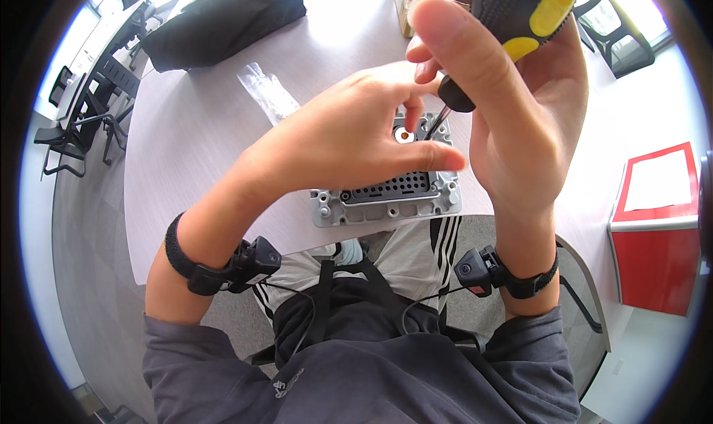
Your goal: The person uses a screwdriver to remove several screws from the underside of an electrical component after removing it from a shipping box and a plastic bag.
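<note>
My right hand (pixel 512 119) is wrapped round the black and yellow handle of a screwdriver (pixel 512 23), held high at the upper right. Its thin metal shaft slants down to a grey metal housing (pixel 356 214) on the table; where the tip ends I cannot make out. A black insert (pixel 394 188) with rows of round holes sits in the housing, and a white ring with a brass-coloured centre (pixel 404 135) shows above it. Over the housing reaches my left hand (pixel 356 127), thumb and fingers apart near the screwdriver's shaft. Part of the housing is hidden under it.
A clear plastic bag (pixel 267 93) lies left of the housing. Farther back are a black bag (pixel 223 26) and a cardboard box (pixel 403 8). To the right stands a red and white box-shaped object (pixel 653 264). Office chairs (pixel 613 34) stand around the table (pixel 193 164).
</note>
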`<state>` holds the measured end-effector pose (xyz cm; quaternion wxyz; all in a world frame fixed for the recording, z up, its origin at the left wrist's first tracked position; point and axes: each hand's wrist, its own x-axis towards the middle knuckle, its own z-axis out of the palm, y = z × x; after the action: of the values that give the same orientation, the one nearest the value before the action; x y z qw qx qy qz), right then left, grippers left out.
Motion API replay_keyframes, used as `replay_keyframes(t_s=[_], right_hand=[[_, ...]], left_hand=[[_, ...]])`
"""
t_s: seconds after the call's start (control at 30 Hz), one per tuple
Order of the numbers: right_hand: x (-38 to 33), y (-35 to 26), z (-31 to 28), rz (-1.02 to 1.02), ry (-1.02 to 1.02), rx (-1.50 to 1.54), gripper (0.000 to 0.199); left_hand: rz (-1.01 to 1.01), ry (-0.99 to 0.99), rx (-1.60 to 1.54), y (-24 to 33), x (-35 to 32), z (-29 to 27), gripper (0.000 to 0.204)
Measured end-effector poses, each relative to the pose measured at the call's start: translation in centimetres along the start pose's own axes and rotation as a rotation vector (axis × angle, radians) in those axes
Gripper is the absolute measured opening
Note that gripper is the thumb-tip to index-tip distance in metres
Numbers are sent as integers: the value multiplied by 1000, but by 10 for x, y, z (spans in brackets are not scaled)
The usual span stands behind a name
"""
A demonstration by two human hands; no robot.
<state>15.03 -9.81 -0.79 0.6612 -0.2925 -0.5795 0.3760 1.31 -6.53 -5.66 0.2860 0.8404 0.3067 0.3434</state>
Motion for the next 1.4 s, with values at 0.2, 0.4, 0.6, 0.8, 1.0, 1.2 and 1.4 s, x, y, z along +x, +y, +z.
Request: replay_keyframes(t_s=[0.2,0.4,0.6,0.8,1.0,1.2,1.4], right_hand=[[0,2,1,-10,-5,6,67],[-1,4,0,-32,-6,16,67],[2,5,6,-50,56,43,67],[4,12,-3,-27,-31,142,57],[2,7,3,81,64,65,54],[-2,2,0,35,-11,67,59],[20,-32,33,468,452,-83,59]], left_hand=[[57,8,-139,-1,0,3,31],[75,49,89,2,2,7,35],[0,-46,-187,1,0,-2,17],[-209,-110,-8,7,3,-4,26],[-104,-131,-151,4,1,-6,38],[55,52,149,6,3,8,28],[-77,-72,-159,7,3,-5,27]])
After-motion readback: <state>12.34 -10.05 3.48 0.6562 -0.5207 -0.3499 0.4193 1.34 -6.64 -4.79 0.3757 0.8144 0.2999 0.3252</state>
